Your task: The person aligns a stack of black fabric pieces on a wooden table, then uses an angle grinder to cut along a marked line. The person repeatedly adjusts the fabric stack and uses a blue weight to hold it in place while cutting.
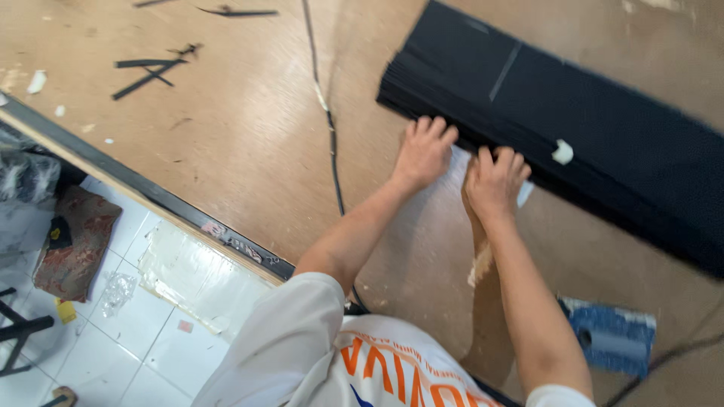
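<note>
Looks like a small workshop: scuffed plywood counter strewn with black offcut strips, stacked black pleated mesh sheets, littered white-tiled floor lower left.

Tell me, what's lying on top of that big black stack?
A small crumpled white scrap lies on the black stack, plus a thin pale line. Both hands, left hand and right hand, press its near edge. Whatever lies beneath the stack on the wooden table is hidden.

A crumpled, clear plastic wrapper lies on the white tiled floor at lower left. Just left of it sits a small yellow rectangular label. A small pink square sticker lies further right on the tiles.
</note>
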A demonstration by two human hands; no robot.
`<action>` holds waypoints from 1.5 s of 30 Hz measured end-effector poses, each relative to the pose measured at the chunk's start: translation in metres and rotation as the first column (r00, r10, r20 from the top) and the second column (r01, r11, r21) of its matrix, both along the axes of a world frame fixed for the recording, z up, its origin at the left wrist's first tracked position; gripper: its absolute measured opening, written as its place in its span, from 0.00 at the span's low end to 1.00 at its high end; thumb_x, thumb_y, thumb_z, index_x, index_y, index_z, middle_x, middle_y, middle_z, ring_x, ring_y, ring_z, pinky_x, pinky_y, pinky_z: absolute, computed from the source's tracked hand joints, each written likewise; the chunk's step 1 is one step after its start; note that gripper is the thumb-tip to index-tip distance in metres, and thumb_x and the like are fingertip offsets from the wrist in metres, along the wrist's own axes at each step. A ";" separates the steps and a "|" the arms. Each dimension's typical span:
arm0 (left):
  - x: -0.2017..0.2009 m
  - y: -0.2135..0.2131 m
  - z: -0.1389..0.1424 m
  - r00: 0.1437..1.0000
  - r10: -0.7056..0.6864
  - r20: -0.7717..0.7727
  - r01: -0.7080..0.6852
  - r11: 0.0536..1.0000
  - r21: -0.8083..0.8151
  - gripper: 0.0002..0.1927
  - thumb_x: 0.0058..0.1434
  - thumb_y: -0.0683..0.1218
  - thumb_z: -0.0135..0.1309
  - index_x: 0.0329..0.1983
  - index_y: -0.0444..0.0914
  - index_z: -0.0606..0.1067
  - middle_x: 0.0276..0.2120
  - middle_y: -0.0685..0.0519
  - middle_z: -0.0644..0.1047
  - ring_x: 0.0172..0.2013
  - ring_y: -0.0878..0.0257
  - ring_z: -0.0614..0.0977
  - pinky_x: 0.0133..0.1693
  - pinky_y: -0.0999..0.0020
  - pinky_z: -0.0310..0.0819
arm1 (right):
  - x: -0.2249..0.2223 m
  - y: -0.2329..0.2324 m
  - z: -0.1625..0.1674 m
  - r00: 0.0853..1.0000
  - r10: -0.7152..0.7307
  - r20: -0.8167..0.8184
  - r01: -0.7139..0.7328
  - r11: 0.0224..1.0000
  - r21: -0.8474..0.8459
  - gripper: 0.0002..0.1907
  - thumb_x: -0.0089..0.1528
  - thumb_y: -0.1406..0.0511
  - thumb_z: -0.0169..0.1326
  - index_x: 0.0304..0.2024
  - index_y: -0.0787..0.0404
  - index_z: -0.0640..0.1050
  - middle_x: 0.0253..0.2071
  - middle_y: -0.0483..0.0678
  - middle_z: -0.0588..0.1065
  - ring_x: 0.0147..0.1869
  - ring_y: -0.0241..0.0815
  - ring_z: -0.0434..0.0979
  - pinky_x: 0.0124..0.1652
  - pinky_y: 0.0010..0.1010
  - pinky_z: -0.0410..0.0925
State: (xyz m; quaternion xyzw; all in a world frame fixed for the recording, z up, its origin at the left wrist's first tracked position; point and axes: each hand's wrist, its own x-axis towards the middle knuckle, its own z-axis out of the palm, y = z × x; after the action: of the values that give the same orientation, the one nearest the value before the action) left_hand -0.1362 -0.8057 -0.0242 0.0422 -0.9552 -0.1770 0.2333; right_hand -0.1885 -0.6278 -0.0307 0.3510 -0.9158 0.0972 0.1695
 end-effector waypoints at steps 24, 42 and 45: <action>-0.007 -0.015 0.038 0.993 -0.025 -0.112 0.025 1.000 -0.003 0.07 0.60 0.47 0.54 0.36 0.39 0.78 0.40 0.48 0.72 0.46 0.51 0.72 0.59 0.49 0.61 | -0.006 -0.021 0.016 0.996 0.067 -0.054 -0.067 0.998 0.002 0.13 0.65 0.66 0.56 0.51 0.62 0.79 0.51 0.51 0.72 0.52 0.52 0.70 0.50 0.46 0.66; -0.030 0.010 0.058 0.969 -0.113 0.219 0.133 0.988 -0.081 0.09 0.62 0.49 0.53 0.35 0.41 0.81 0.37 0.51 0.74 0.43 0.58 0.73 0.52 0.59 0.66 | -0.003 -0.024 0.024 0.998 0.068 -0.004 -0.068 0.997 -0.019 0.16 0.65 0.66 0.58 0.54 0.65 0.76 0.52 0.53 0.70 0.52 0.52 0.70 0.51 0.47 0.66; -0.029 0.004 0.057 0.973 -0.162 0.166 0.189 0.969 -0.160 0.09 0.63 0.49 0.53 0.35 0.42 0.81 0.38 0.53 0.75 0.43 0.58 0.74 0.51 0.59 0.67 | -0.005 -0.023 0.021 0.998 0.070 0.001 -0.070 0.997 -0.024 0.16 0.66 0.66 0.58 0.54 0.66 0.75 0.51 0.54 0.70 0.52 0.52 0.70 0.50 0.48 0.66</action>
State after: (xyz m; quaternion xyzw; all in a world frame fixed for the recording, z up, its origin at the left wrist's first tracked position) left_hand -0.1655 -0.8021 0.0331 -0.0501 -0.9820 -0.1088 0.1461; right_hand -0.1933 -0.6510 -0.0094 0.3807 -0.9018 0.1144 0.1693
